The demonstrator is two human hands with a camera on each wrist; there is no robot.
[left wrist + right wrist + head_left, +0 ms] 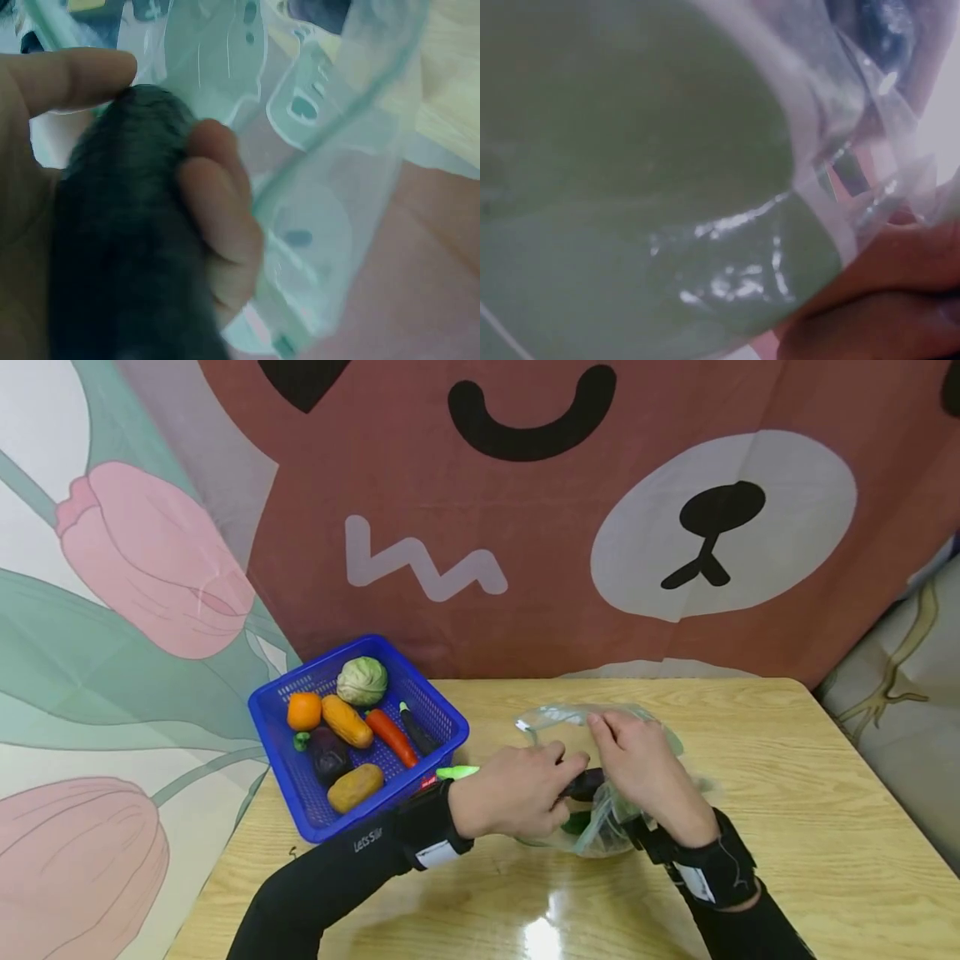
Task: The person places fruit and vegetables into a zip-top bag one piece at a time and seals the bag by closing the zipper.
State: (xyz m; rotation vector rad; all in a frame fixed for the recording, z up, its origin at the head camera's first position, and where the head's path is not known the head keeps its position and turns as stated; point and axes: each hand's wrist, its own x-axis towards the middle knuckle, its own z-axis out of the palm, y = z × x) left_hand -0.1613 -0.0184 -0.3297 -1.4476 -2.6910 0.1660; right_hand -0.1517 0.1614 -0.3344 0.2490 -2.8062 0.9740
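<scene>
My left hand (517, 789) grips a dark, cucumber-shaped vegetable (139, 217), fingers and thumb curled round it near its rounded end. That end points into the mouth of a clear, green-tinted plastic bag (603, 835). The bag's rim is pinched up by my right hand (641, 756), at the bag's right side. A dark green item (577, 823) shows low in the bag's opening, its shape partly hidden by the plastic. In the right wrist view, a large blurred green surface (630, 135) lies behind shiny plastic, with my fingers (885, 277) at its lower right.
Left of my hands stands a blue plastic basket (300, 802) with a cabbage (362, 682), an orange pepper (304, 711), a carrot (392, 737), a potato (356, 787) and other vegetables. A bright green tip (456, 772) shows behind my left wrist. The wooden table (810, 827) meets a printed cloth backdrop.
</scene>
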